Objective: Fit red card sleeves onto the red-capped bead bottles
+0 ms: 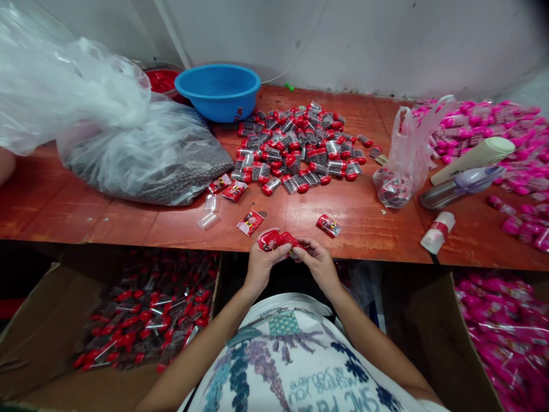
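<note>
Just in front of my body, at the table's near edge, both hands hold red printed packets (pixel 286 238). My left hand (pixel 261 268) is closed on them from the left, thumb on top. From the other side my right hand (pixel 318 264) pinches the same red bundle with thumb and fingers. Whether it is one piece or two, I cannot tell. A red printed wrapper (pixel 250 222) lies flat to the left of the hands, and a small wrapped container (pixel 328 225) lies to the right. Two clear plastic tubes (pixel 208 221) rest further left.
Behind lies a pile of red-capped containers (pixel 300 143) with dark beads. A blue basin (pixel 218 86) and a large bag of dark beads (pixel 158 154) stand left. Right are a small plastic bag (pixel 401 166), bottles (pixel 458 186) and pink containers (pixel 489 126). A cardboard box (pixel 55 326) sits below.
</note>
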A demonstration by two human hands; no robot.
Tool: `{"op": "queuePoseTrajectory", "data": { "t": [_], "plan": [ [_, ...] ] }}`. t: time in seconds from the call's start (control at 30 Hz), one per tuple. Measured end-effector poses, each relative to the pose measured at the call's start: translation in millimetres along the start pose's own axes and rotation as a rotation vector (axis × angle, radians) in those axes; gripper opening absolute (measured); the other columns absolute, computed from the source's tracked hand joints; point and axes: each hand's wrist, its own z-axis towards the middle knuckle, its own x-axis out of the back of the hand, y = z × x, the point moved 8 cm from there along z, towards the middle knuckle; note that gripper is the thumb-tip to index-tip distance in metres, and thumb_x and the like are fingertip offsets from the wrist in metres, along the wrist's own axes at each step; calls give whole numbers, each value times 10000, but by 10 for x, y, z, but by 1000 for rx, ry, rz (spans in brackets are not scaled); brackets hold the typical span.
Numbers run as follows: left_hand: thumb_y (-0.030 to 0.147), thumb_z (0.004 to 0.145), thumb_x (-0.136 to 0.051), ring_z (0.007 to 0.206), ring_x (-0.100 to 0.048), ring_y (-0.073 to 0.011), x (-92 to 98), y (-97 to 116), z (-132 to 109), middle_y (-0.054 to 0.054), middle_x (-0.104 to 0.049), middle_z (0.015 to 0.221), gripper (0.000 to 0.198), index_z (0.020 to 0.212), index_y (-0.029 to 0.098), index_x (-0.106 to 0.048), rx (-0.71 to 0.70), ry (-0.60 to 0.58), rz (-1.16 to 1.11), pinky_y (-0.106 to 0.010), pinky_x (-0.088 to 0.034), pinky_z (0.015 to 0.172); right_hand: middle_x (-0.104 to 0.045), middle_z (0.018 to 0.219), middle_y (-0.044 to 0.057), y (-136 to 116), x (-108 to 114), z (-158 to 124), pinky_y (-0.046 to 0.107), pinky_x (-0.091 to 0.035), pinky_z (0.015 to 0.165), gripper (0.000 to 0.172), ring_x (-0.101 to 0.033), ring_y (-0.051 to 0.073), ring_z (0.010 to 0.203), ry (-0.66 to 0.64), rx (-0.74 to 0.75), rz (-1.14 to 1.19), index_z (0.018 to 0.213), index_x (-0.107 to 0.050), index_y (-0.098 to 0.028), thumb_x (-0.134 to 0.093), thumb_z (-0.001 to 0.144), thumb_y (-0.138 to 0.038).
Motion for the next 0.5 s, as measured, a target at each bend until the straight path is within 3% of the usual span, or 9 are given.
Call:
{"op": "queuePoseTrajectory", "data": {
  "t": [0.1, 0.23, 0.33, 0.4, 0.5],
  "plan": [
    [232, 550, -837, 772, -663, -179, -3, 11, -8, -56, -694, 910, 606, 1100, 156, -593, -3, 23, -6, -306, -554, 687, -662, 891, 15, 17, -28, -2, 261, -536, 633, 298, -620, 152, 748, -21, 19, -48, 1033, -649, -225, -661, 786, -391],
    [204, 534, -845, 743, -675, -180, -13, -7, 39, -50, -706, 861, 605, 1087, 152, -604, 31, 6, -21, -295, -558, 676, -669, 1013, 35, -22, 60, 58, 330, -517, 812, 312, -622, 197, 916, -35, 126, -215, 1077, -653, -235, -642, 803, -385],
    [173, 577, -818, 715, -687, -179, 32, -17, 128, -62, -718, 823, 521, 1056, 136, -615, 86, 12, -118, -295, -562, 689, -666, 1058, 61, -139, 429, 156, 405, -471, 897, 313, -605, 234, 976, 129, 198, -426, 1086, -655, -220, -600, 832, -395],
    [135, 594, -793, 732, -695, -197, 74, -19, 186, -84, -727, 849, 468, 1030, 130, -624, 133, 32, -195, -324, -570, 701, -645, 1079, 94, -304, 676, 184, 473, -428, 929, 339, -576, 272, 1006, 291, 272, -685, 1111, -651, -212, -597, 831, -395],
    [76, 580, -777, 741, -696, -202, 93, 8, 241, -89, -731, 853, 412, 970, 123, -653, 153, 61, -241, -338, -575, 709, -595, 1096, 130, -548, 696, 148, 514, -384, 954, 372, -518, 303, 1059, 431, 421, -995, 1152, -639, -210, -602, 827, -387]
  ]
}}
